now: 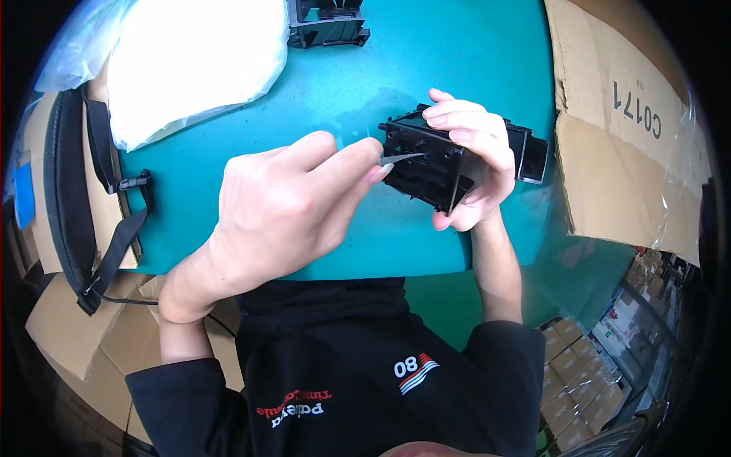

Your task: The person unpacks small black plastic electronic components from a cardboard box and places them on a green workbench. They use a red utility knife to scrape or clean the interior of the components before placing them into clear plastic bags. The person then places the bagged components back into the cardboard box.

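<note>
Hanging at far left is a black padded strap (68,198), then a white plastic bag (194,72). The left hand (285,202) pinches a thin pointed metal tool (403,158), its tip at the open side of a black plastic housing (415,185). Over the green tabletop (419,255), the right hand (491,171) grips that housing with curled fingers. Rightmost stands a cardboard box (609,167).

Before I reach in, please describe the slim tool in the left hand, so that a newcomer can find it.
Start at the green tabletop, then find the left hand above it. Held there, the slim tool points toward the black part in the right hand. Its grey, tapering tip stands out against that dark, boxy part.
</note>
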`<state>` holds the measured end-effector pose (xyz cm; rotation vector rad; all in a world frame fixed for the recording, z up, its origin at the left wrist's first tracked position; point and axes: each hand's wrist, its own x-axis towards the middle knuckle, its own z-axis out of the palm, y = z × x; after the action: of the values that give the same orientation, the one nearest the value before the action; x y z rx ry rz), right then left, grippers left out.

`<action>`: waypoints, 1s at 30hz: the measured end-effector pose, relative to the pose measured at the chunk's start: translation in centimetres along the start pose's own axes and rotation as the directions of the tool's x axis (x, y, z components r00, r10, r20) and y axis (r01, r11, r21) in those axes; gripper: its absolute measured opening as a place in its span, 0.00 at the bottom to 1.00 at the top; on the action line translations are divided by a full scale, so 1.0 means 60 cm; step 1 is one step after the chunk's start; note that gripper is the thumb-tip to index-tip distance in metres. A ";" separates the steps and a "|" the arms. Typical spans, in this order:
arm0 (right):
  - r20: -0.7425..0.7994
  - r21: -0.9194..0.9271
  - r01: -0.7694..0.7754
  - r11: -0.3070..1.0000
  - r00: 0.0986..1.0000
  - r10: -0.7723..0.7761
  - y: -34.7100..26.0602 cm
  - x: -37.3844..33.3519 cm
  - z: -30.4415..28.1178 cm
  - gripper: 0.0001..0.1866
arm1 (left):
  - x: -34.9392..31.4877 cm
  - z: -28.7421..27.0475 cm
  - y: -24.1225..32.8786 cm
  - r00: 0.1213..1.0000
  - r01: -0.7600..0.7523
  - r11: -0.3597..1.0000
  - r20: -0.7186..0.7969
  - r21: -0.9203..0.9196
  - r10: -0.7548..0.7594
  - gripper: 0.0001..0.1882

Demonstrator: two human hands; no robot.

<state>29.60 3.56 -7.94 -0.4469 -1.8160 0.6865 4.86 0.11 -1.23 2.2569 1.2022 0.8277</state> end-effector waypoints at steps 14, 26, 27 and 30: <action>0.095 -0.139 0.008 0.990 0.995 0.006 -0.011 0.008 0.000 0.40 | -0.002 -0.006 0.001 0.995 0.011 0.999 0.094 0.039 -0.015 0.07; 0.241 -0.280 0.038 0.959 0.970 0.032 -0.026 0.016 0.002 0.39 | -0.010 0.005 -0.003 0.986 -0.164 0.867 0.092 0.471 0.137 0.11; 0.249 -0.306 0.060 0.950 0.968 0.019 -0.026 0.016 -0.001 0.40 | -0.006 0.007 -0.008 0.987 -0.160 0.876 0.046 0.456 0.156 0.10; 0.144 -0.336 0.009 0.942 0.989 0.042 -0.024 0.015 -0.021 0.42 | 0.005 0.011 -0.024 0.985 -0.119 0.942 -0.081 0.313 0.152 0.10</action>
<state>30.50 3.30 -6.09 -0.6508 -2.0841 0.4281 4.61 1.05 -2.51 2.6008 1.3112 0.8686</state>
